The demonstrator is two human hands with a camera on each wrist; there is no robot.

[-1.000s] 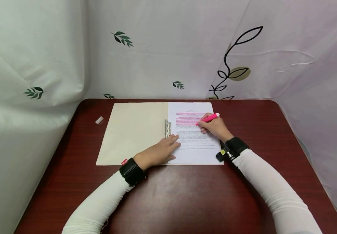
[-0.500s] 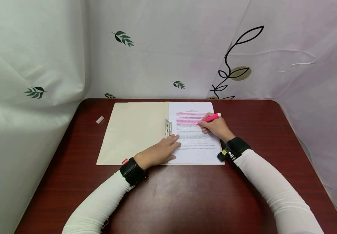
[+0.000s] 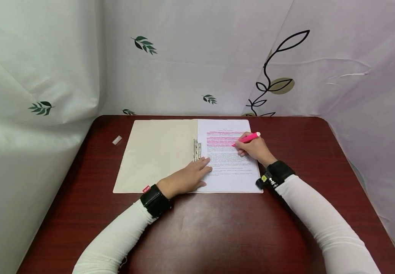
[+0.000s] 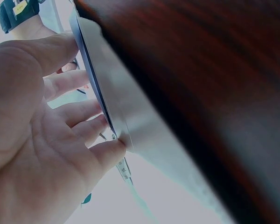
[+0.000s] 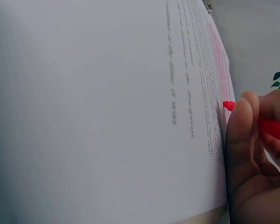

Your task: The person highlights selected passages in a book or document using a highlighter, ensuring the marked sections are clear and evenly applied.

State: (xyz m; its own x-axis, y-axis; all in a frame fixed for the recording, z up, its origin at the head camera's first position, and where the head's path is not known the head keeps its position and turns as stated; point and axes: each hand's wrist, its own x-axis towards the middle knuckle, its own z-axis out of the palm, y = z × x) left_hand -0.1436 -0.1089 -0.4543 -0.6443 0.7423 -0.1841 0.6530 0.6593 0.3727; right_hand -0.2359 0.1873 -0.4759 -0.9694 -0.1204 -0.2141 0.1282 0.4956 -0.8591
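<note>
Across the left and top of my head view hangs a white curtain (image 3: 64, 49) printed with green leaves. Left of centre, on the reddish-brown table (image 3: 197, 236), a small white object (image 3: 117, 140) lies near the upper left edge of a cream folder (image 3: 156, 152), spread flat mid-frame.

From the lower left, a white sleeve (image 3: 108, 243) and black wristband (image 3: 155, 201) lead to the left hand (image 3: 186, 177). Its fingers are extended and apart, resting on the lower left of a printed sheet (image 3: 230, 182). Just above them I see a metal clip (image 3: 197, 149) along the folder's middle. The sheet covers the folder's right half, its upper lines coloured pink.

Right of centre is the pink highlighter (image 3: 251, 137), its tip at the lowest pink line and its pale end pointing up and right. The right hand (image 3: 256, 148) pinches it; my right wrist view shows thumb and fingers pressed around the barrel. In the upper right, 1 dark vine print (image 3: 267, 85) climbs the curtain.
</note>
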